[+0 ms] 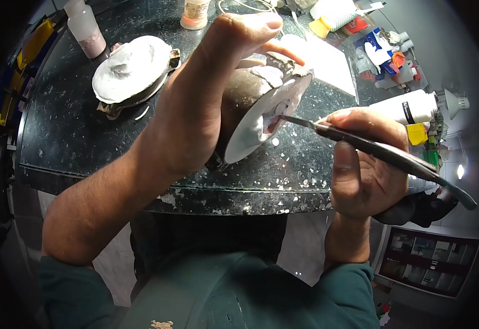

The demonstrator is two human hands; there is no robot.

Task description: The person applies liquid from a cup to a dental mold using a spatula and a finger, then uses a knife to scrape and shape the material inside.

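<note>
At frame centre the left hand (206,93) wraps its fingers around a plaster-filled rubber bowl (261,112), likely flexible and slippery, best gripped round its body, while the right hand (363,164) pinches a stiff spatula (382,153).

text: none legible | jar (195,13) at 12 o'clock: label blurred | white bottle (405,107) at 3 o'clock: dark band, unreadable (too small) | shirt (161,324) at 6 o'clock: mark unclear
</note>
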